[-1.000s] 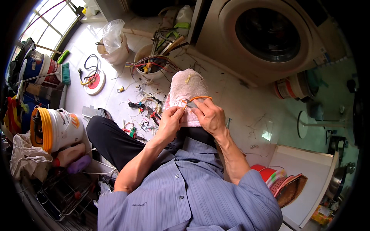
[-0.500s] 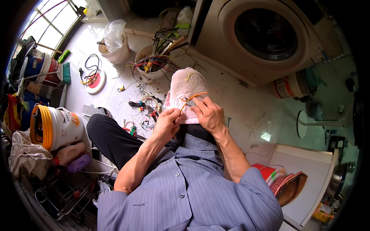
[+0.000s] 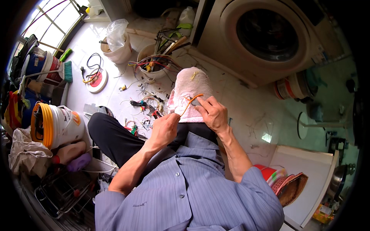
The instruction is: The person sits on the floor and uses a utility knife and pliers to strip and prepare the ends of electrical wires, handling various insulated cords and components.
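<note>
Running between the two hands, an orange wire (image 3: 187, 106) curves over a pink towel (image 3: 184, 85). Closed in a fist, the left hand (image 3: 165, 128) grips its lower part. The right hand (image 3: 212, 115) pinches a grey blade (image 3: 194, 101) beside its upper part; whether the blade touches it, I cannot tell. Left of the towel, wire scraps (image 3: 153, 97) and a red tool (image 3: 156, 114) lie on the floor (image 3: 241, 106). Farther out stand a bucket (image 3: 155, 74) of wires and a washer (image 3: 266, 36).
</note>
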Tool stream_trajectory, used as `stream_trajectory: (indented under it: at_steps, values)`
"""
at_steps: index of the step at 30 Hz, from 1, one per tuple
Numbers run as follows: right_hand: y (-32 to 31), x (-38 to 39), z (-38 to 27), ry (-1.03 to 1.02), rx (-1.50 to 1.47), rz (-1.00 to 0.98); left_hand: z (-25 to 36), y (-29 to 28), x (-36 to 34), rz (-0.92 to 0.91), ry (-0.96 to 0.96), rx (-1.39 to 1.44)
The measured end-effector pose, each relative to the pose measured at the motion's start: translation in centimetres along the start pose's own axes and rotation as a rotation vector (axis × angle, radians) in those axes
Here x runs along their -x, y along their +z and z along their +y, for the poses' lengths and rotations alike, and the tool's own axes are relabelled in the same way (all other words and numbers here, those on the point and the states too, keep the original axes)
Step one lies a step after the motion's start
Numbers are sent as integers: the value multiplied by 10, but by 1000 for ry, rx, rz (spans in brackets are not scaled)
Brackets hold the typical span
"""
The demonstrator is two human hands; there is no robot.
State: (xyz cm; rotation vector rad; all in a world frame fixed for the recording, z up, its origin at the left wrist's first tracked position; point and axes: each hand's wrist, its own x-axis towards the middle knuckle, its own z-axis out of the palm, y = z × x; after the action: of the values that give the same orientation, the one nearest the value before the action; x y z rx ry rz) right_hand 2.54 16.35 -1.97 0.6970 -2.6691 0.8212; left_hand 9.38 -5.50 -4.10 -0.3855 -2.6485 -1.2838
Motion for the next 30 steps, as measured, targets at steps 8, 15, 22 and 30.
stream_trajectory:
  at_steps: [8,15,22,30]
  values:
    - [-1,1,-5,50,-49,-4,-1,-20,8,-185,-869,1333]
    - [-9,-3,6,211,-232,-34,3,-44,28,-97,-858,1517]
    - [-31,-6,-11,585,-852,-199,12,-32,17,-95,-781,1524]
    - [-32,-7,-22,615,-828,-233,23,-40,1,-96,-844,1453]
